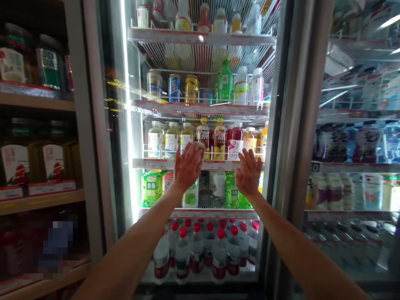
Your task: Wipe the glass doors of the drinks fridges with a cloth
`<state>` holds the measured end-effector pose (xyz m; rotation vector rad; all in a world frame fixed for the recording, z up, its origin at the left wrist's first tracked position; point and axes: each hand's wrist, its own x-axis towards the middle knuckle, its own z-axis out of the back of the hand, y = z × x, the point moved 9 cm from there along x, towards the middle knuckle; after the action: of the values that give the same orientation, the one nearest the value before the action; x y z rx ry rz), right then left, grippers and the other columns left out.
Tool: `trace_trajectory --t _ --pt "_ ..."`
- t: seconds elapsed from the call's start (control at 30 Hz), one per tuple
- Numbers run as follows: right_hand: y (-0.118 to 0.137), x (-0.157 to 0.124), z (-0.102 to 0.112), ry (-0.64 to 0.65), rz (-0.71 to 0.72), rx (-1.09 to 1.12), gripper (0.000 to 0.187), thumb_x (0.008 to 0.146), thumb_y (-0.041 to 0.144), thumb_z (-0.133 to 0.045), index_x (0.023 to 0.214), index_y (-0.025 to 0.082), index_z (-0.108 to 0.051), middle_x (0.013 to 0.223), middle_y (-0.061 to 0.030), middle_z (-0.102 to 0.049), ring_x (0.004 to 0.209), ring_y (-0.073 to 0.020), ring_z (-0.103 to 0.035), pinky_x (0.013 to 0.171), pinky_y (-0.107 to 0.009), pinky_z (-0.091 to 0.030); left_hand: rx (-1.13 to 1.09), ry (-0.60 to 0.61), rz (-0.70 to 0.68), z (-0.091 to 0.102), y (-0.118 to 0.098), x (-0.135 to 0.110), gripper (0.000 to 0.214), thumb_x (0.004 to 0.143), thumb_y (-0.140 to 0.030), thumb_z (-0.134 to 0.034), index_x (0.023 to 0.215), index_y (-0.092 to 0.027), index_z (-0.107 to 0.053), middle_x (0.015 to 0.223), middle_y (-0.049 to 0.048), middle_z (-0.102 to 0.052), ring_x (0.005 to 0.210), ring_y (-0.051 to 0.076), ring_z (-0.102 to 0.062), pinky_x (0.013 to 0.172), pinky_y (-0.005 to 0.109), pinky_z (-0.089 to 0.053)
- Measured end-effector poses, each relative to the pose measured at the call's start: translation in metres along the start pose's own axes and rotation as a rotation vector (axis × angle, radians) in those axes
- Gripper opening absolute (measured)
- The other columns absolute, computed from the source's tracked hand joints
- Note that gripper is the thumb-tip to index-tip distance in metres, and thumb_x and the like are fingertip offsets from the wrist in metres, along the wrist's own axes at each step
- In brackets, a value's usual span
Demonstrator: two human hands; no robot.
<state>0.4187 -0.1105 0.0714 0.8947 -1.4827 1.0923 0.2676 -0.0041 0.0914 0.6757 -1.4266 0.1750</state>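
My left hand [188, 165] is raised toward the glass door of a lit drinks fridge, in front of the middle shelf. Its fingers are stretched and close together. A small pale patch shows at its fingertips, too blurred to name. To its right, my right hand [249, 171] is also raised toward the glass, fingers spread, holding nothing. Whether the palms touch the glass is hard to tell. Behind my hands stand tea bottles with yellow caps [219, 137], a dark red drink bottle [235, 139] and green bottles [152, 187].
Red-capped bottles [196, 246] fill the fridge bottom. Cans [174, 88] and bottles stand higher up. A metal door frame [301, 125] rises at right, beside another fridge. Wooden shelves [40, 200] with large bottles are at left. Yellow reflections lie on the glass.
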Motion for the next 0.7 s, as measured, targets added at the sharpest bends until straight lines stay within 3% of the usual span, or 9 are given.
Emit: trace_trajectory --t 0.07,0.1,0.17,0.27,0.33,0.4,0.5,0.57,0.7 --pt "0.000 0.000 0.000 0.000 -0.001 0.003 0.051 0.088 0.026 -0.031 0.138 0.018 -0.033 0.139 -0.0098 -0.044 0.136 -0.0208 -0.026 0.111 -0.046 -0.015 0.032 -0.078 0.207 0.008 0.025 0.005 0.045 0.087 -0.025 -0.044 0.131 -0.015 -0.043 0.140 0.0160 -0.040 0.135 0.025 -0.028 0.110 0.047 -0.020" --pt "0.000 0.000 0.000 0.002 -0.003 0.005 0.051 0.088 0.026 -0.031 0.138 0.018 -0.032 0.139 -0.0098 -0.043 0.136 -0.0208 -0.026 0.111 -0.047 -0.015 0.035 -0.091 0.235 0.008 0.025 0.005 0.045 0.087 -0.024 -0.044 0.131 -0.014 -0.043 0.140 0.0172 -0.040 0.135 0.026 -0.027 0.110 0.047 -0.021" --pt "0.000 0.000 0.001 -0.001 -0.007 0.012 0.051 0.088 0.025 -0.031 0.139 0.018 -0.032 0.139 -0.0096 -0.043 0.136 -0.0207 -0.026 0.111 -0.047 -0.015 0.011 -0.058 0.099 0.001 -0.002 0.000 0.046 0.086 -0.022 -0.045 0.131 -0.014 -0.042 0.137 0.0167 -0.043 0.135 0.025 -0.027 0.109 0.046 -0.023" --pt "0.000 0.000 0.002 -0.008 -0.009 0.019 0.051 0.088 0.024 -0.031 0.139 0.019 -0.031 0.139 -0.0095 -0.044 0.136 -0.0205 -0.027 0.111 -0.046 -0.014 -0.067 0.061 -0.284 -0.014 -0.059 -0.019 0.046 0.085 -0.020 -0.047 0.130 -0.019 -0.044 0.132 0.0100 -0.051 0.133 0.022 -0.033 0.110 0.042 -0.023" --pt "0.000 0.000 0.002 -0.007 -0.007 0.021 0.051 0.088 0.024 -0.031 0.139 0.019 -0.032 0.139 -0.0096 -0.044 0.136 -0.0205 -0.027 0.111 -0.046 -0.015 -0.090 0.106 -0.377 -0.017 -0.066 -0.024 0.044 0.086 -0.020 -0.046 0.129 -0.021 -0.044 0.131 0.0072 -0.052 0.131 0.019 -0.036 0.111 0.041 -0.021" --pt "0.000 0.000 0.001 -0.001 -0.007 0.024 0.051 0.088 0.025 -0.031 0.139 0.019 -0.031 0.139 -0.0093 -0.044 0.136 -0.0205 -0.027 0.111 -0.046 -0.015 -0.057 0.086 -0.246 -0.013 -0.040 -0.013 0.042 0.087 -0.023 -0.045 0.129 -0.022 -0.045 0.134 0.0081 -0.050 0.132 0.019 -0.034 0.112 0.042 -0.019" --pt "0.000 0.000 0.002 -0.001 -0.011 0.031 0.051 0.088 0.025 -0.030 0.139 0.019 -0.031 0.139 -0.0092 -0.043 0.136 -0.0204 -0.026 0.111 -0.046 -0.015 0.007 -0.028 0.133 0.001 0.017 0.004 0.044 0.088 -0.027 -0.043 0.132 -0.019 -0.042 0.140 0.0116 -0.041 0.135 0.022 -0.028 0.112 0.045 -0.019" --pt "0.001 0.001 0.002 -0.006 -0.007 0.034 0.051 0.088 0.025 -0.030 0.138 0.018 -0.032 0.139 -0.0101 -0.043 0.136 -0.0206 -0.026 0.111 -0.047 -0.015 0.003 -0.060 0.218 0.004 0.023 0.004 0.046 0.088 -0.026 -0.043 0.133 -0.017 -0.040 0.142 0.0137 -0.038 0.137 0.023 -0.024 0.111 0.046 -0.020" --pt "0.001 0.001 0.003 -0.020 -0.006 0.027 0.050 0.088 0.024 -0.031 0.138 0.018 -0.033 0.138 -0.0105 -0.045 0.136 -0.0207 -0.027 0.111 -0.046 -0.015 -0.082 0.066 -0.178 -0.011 -0.043 -0.013 0.047 0.086 -0.020 -0.045 0.132 -0.018 -0.041 0.136 0.0108 -0.047 0.136 0.022 -0.026 0.111 0.042 -0.020"
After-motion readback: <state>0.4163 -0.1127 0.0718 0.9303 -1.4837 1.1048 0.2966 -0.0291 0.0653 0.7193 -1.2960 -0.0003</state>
